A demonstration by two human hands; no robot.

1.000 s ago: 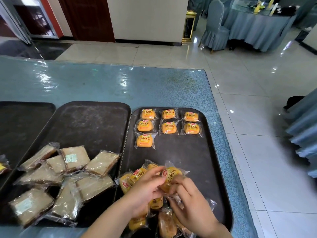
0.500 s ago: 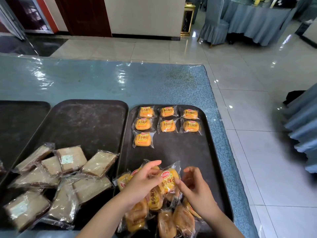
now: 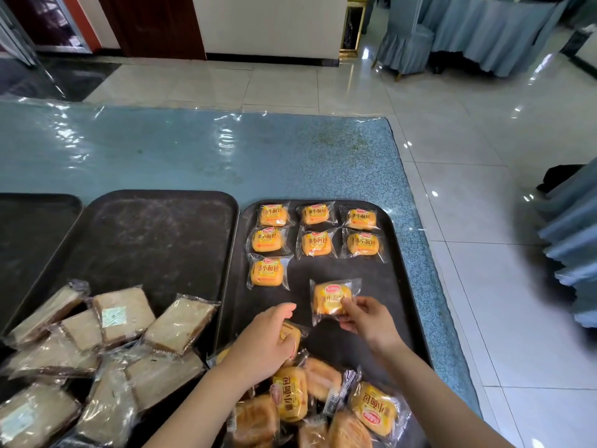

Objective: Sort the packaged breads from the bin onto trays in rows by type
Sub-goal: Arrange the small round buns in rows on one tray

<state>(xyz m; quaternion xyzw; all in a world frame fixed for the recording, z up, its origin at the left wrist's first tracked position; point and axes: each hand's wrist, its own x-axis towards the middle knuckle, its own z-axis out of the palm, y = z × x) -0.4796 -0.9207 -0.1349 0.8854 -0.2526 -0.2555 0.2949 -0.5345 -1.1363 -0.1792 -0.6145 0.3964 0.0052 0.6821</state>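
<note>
Our right hand (image 3: pixel 366 320) pinches 1 small yellow bread packet (image 3: pixel 332 299) by its near edge, thumb and fingers closed on the wrapper, and it holds this packet over the open middle part of the right tray (image 3: pixel 400 286), just beside the 7th placed packet (image 3: pixel 267 272) and a little nearer to us. We cannot tell if the packet already touches the tray. Our left hand (image 3: pixel 265 345) lies with curled fingers on another yellow packet (image 3: pixel 290 339) at the top of the loose pile (image 3: pixel 310 402); the fingers wrap over it, so we see only a part of the wrapper. This pile of yellow and brown-topped packets lies at the near end of the same tray, some packets upside down and overlapping each other. At the far end of the tray we see 2 full rows of 3 yellow packets (image 3: pixel 316 229), all with the label up, and the 7th packet begins a 3rd row on the left side. The middle tray (image 3: pixel 155 227) carries a heap of sliced bread in clear wrappers (image 3: pixel 106 344) at its near end, without order, and its far part is bare and dusty. Only a corner of a 3rd dark tray (image 3: pixel 32 227) shows at the left. All trays stand on a blue table cover (image 3: pixel 193 153) under shiny plastic.
</note>
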